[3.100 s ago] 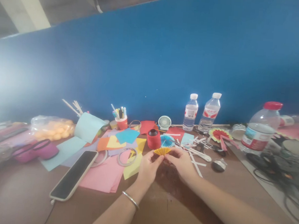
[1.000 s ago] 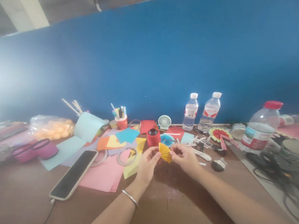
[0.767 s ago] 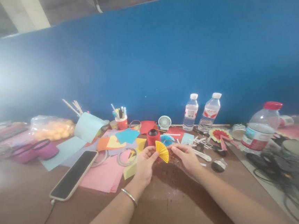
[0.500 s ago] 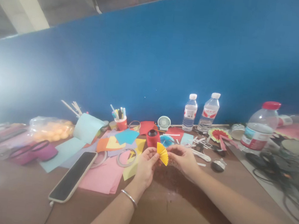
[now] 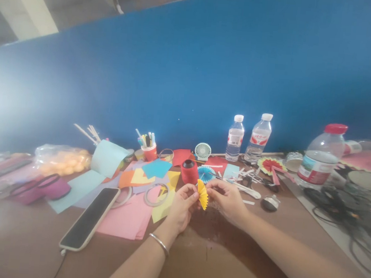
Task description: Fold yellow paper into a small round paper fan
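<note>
A yellow pleated paper fan (image 5: 202,195) is held up between my two hands over the table's middle. My left hand (image 5: 183,203) pinches its left edge between thumb and fingers. On the other side, my right hand (image 5: 225,199) has its fingertips closed at the fan's right edge. Just behind the hands stands a red spool of thread (image 5: 189,172). A blue pleated paper rosette (image 5: 206,174) lies beside the spool, partly hidden by other things.
Coloured paper sheets (image 5: 126,218) and a phone (image 5: 90,219) lie to the left. A cup of pens (image 5: 149,152) stands behind. White scraps, scissors and a red-yellow rosette (image 5: 271,165) are at right, near water bottles (image 5: 235,139) and a larger red-capped bottle (image 5: 322,157).
The yellow fan has turned between my fingers and now looks narrower, with its zigzag edge facing right and down. Both hands stay nearly in place.
</note>
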Demonstrator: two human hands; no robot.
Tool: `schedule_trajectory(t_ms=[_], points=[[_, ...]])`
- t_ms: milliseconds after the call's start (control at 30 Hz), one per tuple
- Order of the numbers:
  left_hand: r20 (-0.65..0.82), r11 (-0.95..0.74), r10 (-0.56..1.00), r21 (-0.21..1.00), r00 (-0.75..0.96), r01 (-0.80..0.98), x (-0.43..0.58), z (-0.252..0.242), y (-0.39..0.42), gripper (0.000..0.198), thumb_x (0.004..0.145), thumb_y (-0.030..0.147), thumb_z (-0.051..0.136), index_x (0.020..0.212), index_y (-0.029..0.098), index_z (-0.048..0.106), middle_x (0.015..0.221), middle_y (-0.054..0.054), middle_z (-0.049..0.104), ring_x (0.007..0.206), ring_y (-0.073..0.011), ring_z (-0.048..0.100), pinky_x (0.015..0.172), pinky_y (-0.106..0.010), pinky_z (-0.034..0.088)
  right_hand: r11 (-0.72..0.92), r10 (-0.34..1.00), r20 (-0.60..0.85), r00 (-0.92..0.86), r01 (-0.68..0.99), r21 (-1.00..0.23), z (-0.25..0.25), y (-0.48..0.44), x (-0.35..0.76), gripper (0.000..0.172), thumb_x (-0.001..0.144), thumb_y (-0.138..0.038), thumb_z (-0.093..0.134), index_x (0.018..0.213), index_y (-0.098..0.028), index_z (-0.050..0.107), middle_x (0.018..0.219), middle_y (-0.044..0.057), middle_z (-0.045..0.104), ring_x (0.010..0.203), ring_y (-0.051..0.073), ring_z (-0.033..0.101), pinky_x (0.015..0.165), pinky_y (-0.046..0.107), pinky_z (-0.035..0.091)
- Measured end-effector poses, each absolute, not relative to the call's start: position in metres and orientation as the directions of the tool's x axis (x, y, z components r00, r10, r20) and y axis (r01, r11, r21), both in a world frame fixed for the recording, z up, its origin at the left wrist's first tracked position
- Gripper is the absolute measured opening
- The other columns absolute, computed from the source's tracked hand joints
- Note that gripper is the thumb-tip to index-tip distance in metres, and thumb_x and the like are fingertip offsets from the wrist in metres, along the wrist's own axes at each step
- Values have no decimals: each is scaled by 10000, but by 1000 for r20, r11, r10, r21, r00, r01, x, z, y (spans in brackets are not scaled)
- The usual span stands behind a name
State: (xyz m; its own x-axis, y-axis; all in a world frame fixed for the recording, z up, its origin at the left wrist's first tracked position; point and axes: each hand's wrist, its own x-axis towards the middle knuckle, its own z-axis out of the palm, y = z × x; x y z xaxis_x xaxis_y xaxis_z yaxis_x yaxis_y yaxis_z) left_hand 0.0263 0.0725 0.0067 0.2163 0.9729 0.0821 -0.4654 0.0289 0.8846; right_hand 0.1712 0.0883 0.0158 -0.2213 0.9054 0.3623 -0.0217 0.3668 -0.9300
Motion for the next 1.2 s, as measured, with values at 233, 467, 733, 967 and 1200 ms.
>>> schedule_trajectory(t_ms=[233,467,733,967,1200], points=[[74,47,967,889,243,-455,28,0,73,156,694,255,630,763,156,531,724,3,577,589,-86,541,555,-203,426,587,806,533,-258,229,-777,19,80,172,76,777,-190,451,701,-190,449,653,-15,471,563,101,438,505,204,363],[96,-39,987,921,128,-387,30,6,72,238,681,242,640,897,161,578,883,-47,616,775,-136,575,687,-242,457,731,676,676,-294,384,-564,17,79,172,78,806,-179,421,733,-198,440,664,2,487,601,120,456,560,229,376],[70,3,986,901,152,-433,30,7,72,177,651,241,664,784,151,589,789,-26,621,707,-133,585,637,-238,464,714,699,663,-269,330,-618,17,76,169,12,780,-210,490,771,-204,495,718,15,555,634,125,518,581,234,416],[74,19,980,887,183,-462,30,3,73,156,665,220,653,787,151,585,797,-24,621,658,-118,581,603,-230,456,617,786,565,-249,261,-743,17,77,168,75,789,-239,491,745,-193,532,709,10,578,658,129,543,593,227,423],[89,12,977,885,194,-465,29,0,75,140,665,189,649,787,146,593,781,-24,622,679,-117,580,628,-224,442,662,749,603,-275,300,-687,16,80,170,98,786,-249,497,721,-193,545,684,10,575,618,122,522,565,229,403]])
